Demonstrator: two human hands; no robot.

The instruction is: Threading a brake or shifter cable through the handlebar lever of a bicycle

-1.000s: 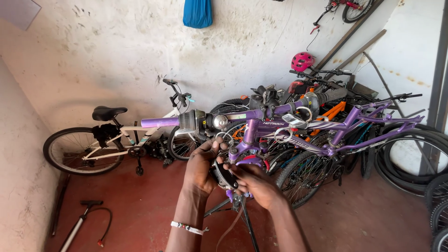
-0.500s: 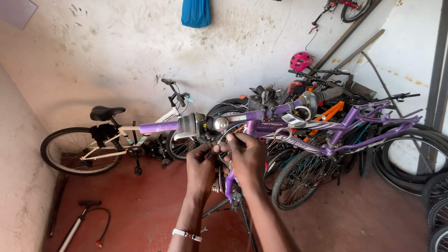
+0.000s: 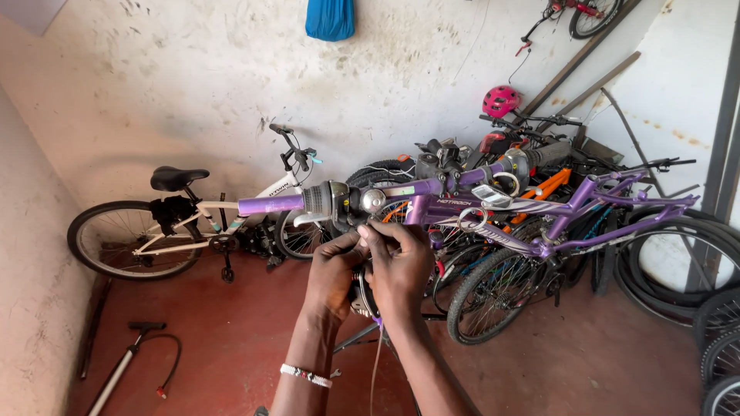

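Note:
A purple bicycle frame (image 3: 586, 208) is held up in front of me, its purple handlebar (image 3: 270, 204) pointing left with a grey gear shifter (image 3: 331, 200) on it. Just under the shifter, my left hand (image 3: 331, 273) and my right hand (image 3: 397, 266) are raised together. Both sets of fingers pinch small parts at the shifter's underside. What exactly they hold is hidden by the fingers. A thin cable (image 3: 376, 362) hangs down below my hands. A beaded bracelet (image 3: 306, 375) is on my left wrist.
A white bicycle (image 3: 177, 223) leans on the wall at the left. Several bicycles and loose tyres (image 3: 678, 254) crowd the right side, with a pink helmet (image 3: 501, 100) on top. A floor pump (image 3: 123, 366) lies on the red floor. A blue bag (image 3: 330, 19) hangs on the wall.
Both hands have risen from the stand's clamp below the frame to the underside of the shifter on the handlebar. The view has shifted slightly.

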